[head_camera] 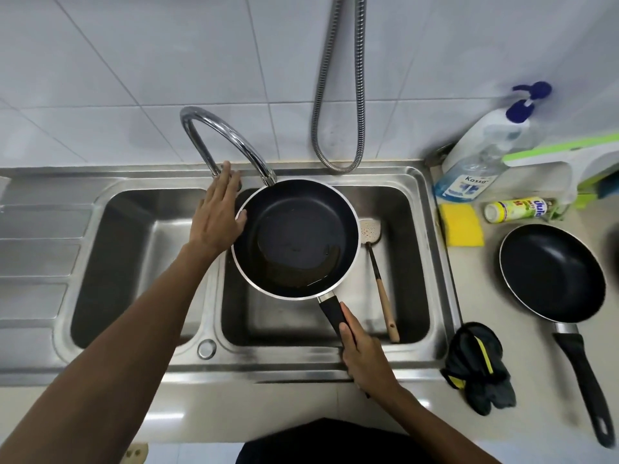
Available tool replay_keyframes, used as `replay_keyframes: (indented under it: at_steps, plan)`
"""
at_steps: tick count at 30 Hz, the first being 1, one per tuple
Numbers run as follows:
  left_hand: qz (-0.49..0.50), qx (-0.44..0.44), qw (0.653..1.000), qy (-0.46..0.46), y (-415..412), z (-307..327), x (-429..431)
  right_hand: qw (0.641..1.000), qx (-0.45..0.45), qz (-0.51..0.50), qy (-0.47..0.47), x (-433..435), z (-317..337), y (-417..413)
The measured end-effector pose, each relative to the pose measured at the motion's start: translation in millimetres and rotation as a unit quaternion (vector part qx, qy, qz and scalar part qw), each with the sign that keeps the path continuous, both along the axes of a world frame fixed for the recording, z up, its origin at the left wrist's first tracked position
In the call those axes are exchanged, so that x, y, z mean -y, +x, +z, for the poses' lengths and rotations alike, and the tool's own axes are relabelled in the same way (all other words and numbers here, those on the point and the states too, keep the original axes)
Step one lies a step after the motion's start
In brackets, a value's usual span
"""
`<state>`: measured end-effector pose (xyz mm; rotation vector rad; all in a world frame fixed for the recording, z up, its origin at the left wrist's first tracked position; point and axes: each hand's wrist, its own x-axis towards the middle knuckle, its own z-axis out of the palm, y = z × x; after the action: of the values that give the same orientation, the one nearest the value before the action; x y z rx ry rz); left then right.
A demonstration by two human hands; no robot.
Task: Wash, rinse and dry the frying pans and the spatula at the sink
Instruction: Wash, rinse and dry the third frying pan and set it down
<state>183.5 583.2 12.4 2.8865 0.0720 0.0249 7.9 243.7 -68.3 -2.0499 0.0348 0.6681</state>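
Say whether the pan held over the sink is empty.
Not empty: brownish liquid pools in the black round frying pan near its handle.

brushed stainless double sink (pixel 335 358), chrome glossy gooseneck tap (pixel 231 139), black nonstick frying pan with bright metal rim (pixel 294 236), spatula's wooden handle (pixel 385 303)

both arms outstretched — left hand (pixel 219 212) flat, fingers straight; right hand (pixel 363 354) curled round pan handle (pixel 331 313)
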Motion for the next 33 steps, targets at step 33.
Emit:
replay_keyframes:
  at_steps: [33]
  plan:
    - [0.255, 0.033, 0.940, -0.226, -133.3, -50.7, 83.1, 0.999, 0.045, -0.014, -0.022, 0.3, -4.1, -7.1]
